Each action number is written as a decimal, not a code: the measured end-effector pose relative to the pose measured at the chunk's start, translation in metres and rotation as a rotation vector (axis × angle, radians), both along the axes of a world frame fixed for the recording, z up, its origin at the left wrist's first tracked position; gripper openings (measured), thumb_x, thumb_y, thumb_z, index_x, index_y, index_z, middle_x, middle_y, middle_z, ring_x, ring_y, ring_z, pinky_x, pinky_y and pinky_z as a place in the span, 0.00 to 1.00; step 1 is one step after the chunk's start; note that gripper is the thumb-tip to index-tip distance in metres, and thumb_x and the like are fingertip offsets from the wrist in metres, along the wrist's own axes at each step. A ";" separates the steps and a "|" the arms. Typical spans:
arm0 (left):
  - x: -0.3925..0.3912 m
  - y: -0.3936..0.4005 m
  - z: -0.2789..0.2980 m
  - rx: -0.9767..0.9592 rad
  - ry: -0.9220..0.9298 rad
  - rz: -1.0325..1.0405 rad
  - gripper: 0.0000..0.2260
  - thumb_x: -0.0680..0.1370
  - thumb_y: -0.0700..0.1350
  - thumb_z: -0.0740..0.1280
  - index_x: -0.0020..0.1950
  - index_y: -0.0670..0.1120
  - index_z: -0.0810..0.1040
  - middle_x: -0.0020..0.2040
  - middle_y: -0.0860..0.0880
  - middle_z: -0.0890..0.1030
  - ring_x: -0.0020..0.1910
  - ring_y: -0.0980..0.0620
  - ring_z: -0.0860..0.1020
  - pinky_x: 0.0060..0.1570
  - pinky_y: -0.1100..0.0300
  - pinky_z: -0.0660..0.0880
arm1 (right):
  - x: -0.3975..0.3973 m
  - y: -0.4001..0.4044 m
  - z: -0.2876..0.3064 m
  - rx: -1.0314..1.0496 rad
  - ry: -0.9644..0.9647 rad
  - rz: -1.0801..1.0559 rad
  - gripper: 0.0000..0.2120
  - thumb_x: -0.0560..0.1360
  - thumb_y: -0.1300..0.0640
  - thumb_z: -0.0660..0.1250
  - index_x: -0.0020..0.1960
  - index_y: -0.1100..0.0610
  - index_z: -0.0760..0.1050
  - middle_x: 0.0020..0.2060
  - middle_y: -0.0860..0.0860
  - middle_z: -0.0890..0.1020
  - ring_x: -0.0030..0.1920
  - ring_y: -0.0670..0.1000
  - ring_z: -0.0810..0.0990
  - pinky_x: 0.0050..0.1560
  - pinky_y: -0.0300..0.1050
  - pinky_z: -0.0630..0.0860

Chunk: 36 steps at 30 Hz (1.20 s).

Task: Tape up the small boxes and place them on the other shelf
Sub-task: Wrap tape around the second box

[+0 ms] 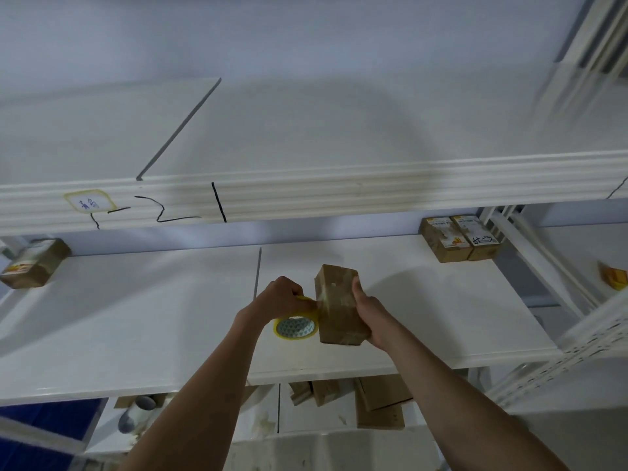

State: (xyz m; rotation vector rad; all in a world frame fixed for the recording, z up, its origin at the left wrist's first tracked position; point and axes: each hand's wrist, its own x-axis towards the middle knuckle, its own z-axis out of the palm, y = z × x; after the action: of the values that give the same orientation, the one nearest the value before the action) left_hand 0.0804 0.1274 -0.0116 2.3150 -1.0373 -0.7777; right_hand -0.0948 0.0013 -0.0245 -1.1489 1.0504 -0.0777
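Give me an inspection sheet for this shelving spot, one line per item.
Surface: white middle shelf, seam down its board.
Job's things: small box held upright above shelf; yellow tape roll at its left side.
Clutter: two boxes far right; one box far left; loose cardboard on lower shelf.
Grips: left hand holds tape roll; right hand holds box.
Cables: nothing seen.
Surroundings: upper shelf with label and pen marks on its edge; perforated upright at right.

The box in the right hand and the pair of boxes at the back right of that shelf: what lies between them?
Nothing: the head view shows only bare white shelf between the held box and the pair of boxes.
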 end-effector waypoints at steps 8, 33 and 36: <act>-0.003 -0.004 0.004 0.035 -0.098 0.048 0.20 0.67 0.58 0.77 0.38 0.40 0.82 0.34 0.49 0.77 0.32 0.54 0.75 0.32 0.61 0.71 | 0.006 0.005 0.015 -0.161 0.169 0.219 0.42 0.70 0.24 0.61 0.69 0.56 0.70 0.64 0.55 0.78 0.61 0.57 0.78 0.64 0.54 0.76; 0.003 0.005 0.066 -0.061 -0.002 -0.032 0.08 0.72 0.53 0.76 0.38 0.50 0.83 0.35 0.53 0.78 0.39 0.53 0.75 0.41 0.58 0.71 | 0.001 -0.014 0.073 -0.364 0.119 0.238 0.28 0.71 0.48 0.77 0.66 0.60 0.74 0.54 0.55 0.83 0.46 0.50 0.82 0.40 0.43 0.80; 0.002 0.005 0.064 -0.063 -0.029 -0.006 0.13 0.71 0.56 0.76 0.35 0.48 0.81 0.33 0.52 0.76 0.35 0.54 0.73 0.38 0.59 0.69 | -0.004 -0.013 0.073 -0.360 0.111 0.225 0.23 0.72 0.49 0.76 0.60 0.59 0.72 0.53 0.53 0.80 0.45 0.48 0.80 0.40 0.43 0.78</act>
State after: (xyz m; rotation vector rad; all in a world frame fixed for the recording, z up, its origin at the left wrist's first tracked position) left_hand 0.0819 0.1325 0.0522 2.2770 -1.0670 -0.7060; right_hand -0.0985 -0.0113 0.0484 -1.6071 1.0224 -0.0252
